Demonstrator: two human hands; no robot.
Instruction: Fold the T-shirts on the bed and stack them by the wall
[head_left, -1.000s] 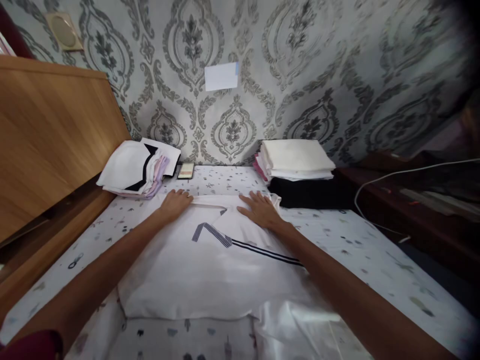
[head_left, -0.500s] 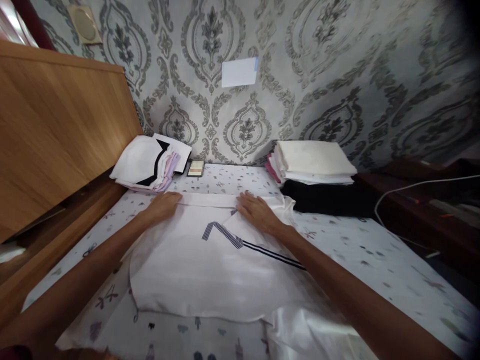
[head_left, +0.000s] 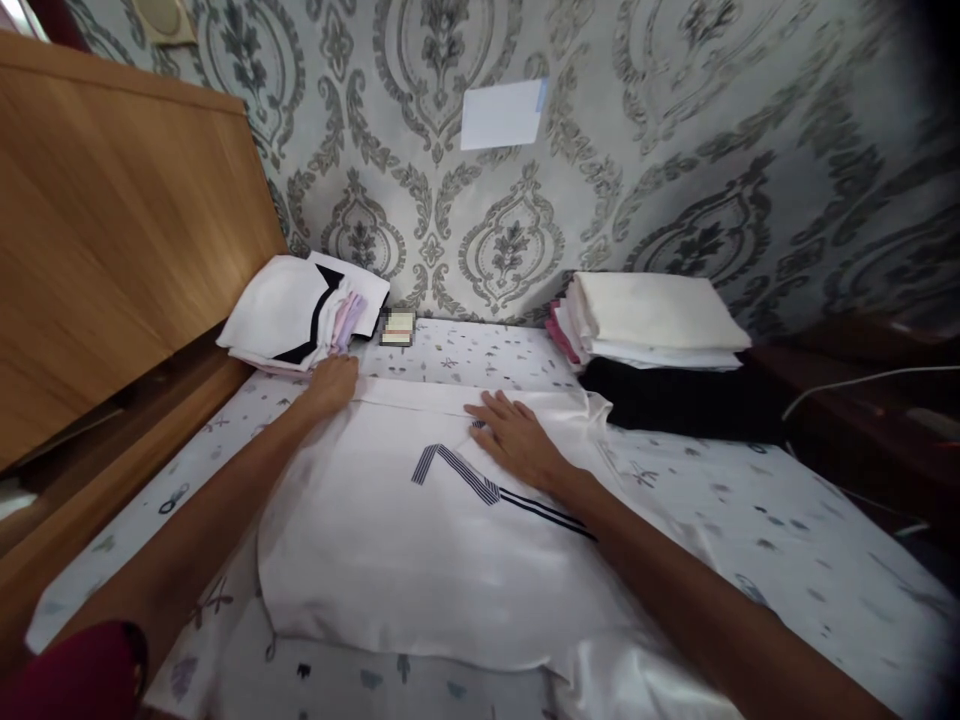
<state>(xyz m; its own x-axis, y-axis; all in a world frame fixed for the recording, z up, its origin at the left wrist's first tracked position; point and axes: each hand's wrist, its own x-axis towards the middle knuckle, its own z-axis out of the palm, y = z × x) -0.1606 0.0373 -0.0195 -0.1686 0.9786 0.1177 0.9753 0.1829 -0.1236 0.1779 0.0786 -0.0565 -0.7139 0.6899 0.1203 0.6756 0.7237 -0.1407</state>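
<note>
A white shirt [head_left: 390, 560] with a striped navy-and-white trim lies spread out across the patterned bed sheet. At its far left corner, my left hand [head_left: 334, 386] is closed with its fingers gathered on the cloth edge. My right hand [head_left: 517, 435] rests flat on the upper part of the shirt, fingers spread, close to the striped trim. Between the two hands runs a straight folded band along the shirt's far edge. More white fabric is bunched at the lower right, partly beneath my right forearm.
Folded clothes [head_left: 281, 305] with black trim stand at the back left, beside a small blurred-out card [head_left: 397, 328]. Another folded stack [head_left: 660, 305] sits at the back right, over black cloth [head_left: 675, 400]. A wooden panel [head_left: 127, 220] borders the left; a white cable [head_left: 870, 378] hangs right.
My left hand has closed at the shirt's far corner and shifted slightly away. My right hand has drawn back a little from the far edge, its fingers more spread. The view has tilted down slightly.
</note>
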